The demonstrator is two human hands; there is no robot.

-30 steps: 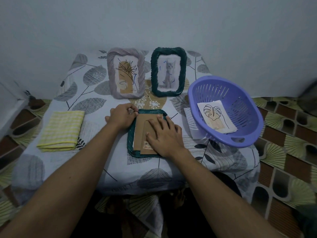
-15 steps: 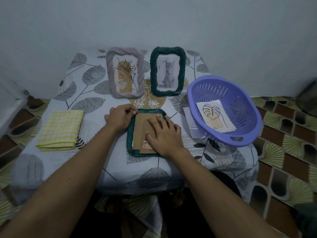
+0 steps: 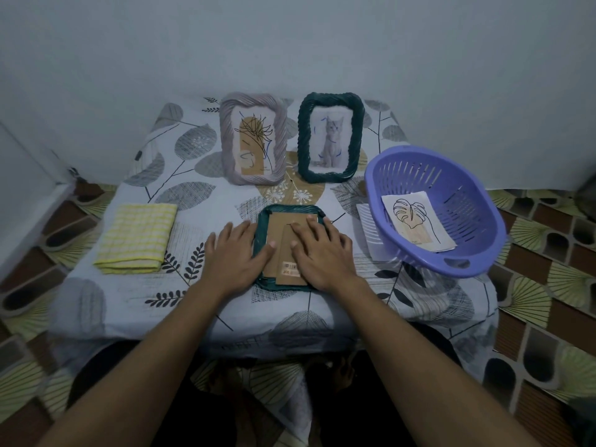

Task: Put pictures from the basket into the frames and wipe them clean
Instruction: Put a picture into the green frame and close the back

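Slid down from the top-left corner of the face-down green frame [image 3: 262, 225] with the left hand [image 3: 233, 256], now uncurled, fingers straight along the frame's left edge, thumb tip on the cardboard backing [image 3: 283, 224], gripping nothing. Pressing flat on that backing with the right hand [image 3: 322, 254], fingers spread, holding nothing. Lying in the purple basket [image 3: 483, 250] at right, one leaf picture [image 3: 416, 222]. Folded at left, a yellow cloth [image 3: 137, 237].

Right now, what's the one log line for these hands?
left hand: flat on edge of green frame | right hand: flat on cardboard back | green frame: face down | basket: holds leaf picture
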